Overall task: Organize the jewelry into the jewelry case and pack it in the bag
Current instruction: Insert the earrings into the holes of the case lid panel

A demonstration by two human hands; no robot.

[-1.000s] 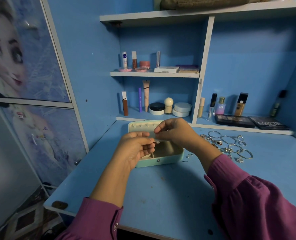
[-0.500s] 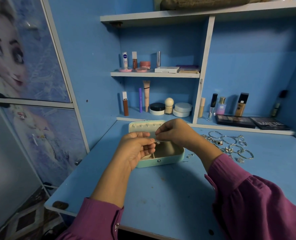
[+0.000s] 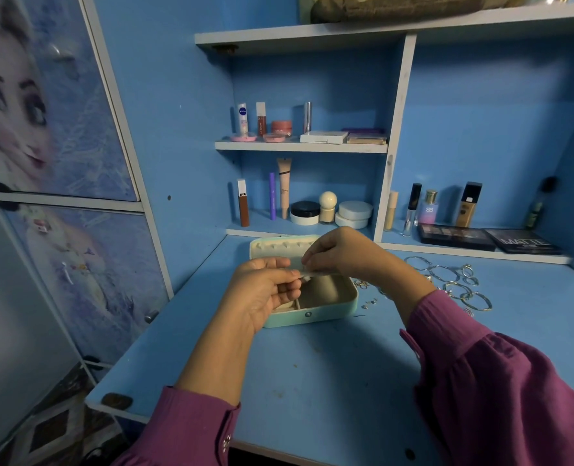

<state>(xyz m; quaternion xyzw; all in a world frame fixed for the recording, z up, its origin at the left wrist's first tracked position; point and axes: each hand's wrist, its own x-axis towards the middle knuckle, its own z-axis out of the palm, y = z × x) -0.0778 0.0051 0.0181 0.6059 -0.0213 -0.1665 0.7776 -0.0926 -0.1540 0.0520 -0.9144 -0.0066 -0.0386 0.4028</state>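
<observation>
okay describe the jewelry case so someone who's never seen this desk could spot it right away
On the blue desk, just in front of the lower cosmetics shelf, both hands meet over a small box. That box is the jewelry case: mint green, lid open, beige compartments inside, a snap on its front. Nothing else on the desk is a box; loose silver jewelry lies to its right.

left hand (image 3: pixel 265 290), right hand (image 3: pixel 342 255) pinch small strip (image 3: pixel 312 273) over open jewelry case (image 3: pixel 325 297)
</observation>
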